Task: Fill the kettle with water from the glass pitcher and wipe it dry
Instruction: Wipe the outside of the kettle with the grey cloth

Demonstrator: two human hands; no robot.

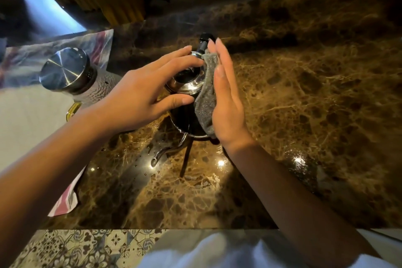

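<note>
Both hands' fingers splay around the kettle [187,85], right hand [226,102] pressing cloth [205,102]; pitcher [71,76] just left.

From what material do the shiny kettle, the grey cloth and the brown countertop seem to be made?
Shiny kettle: likely polished stainless steel, since it mirrors the light; its knob looks like black plastic.
Grey cloth: soft, fuzzy fabric, maybe microfibre, and it drapes limply under the right hand.
Brown countertop: polished veined stone, probably marble, with glossy highlights.
</note>
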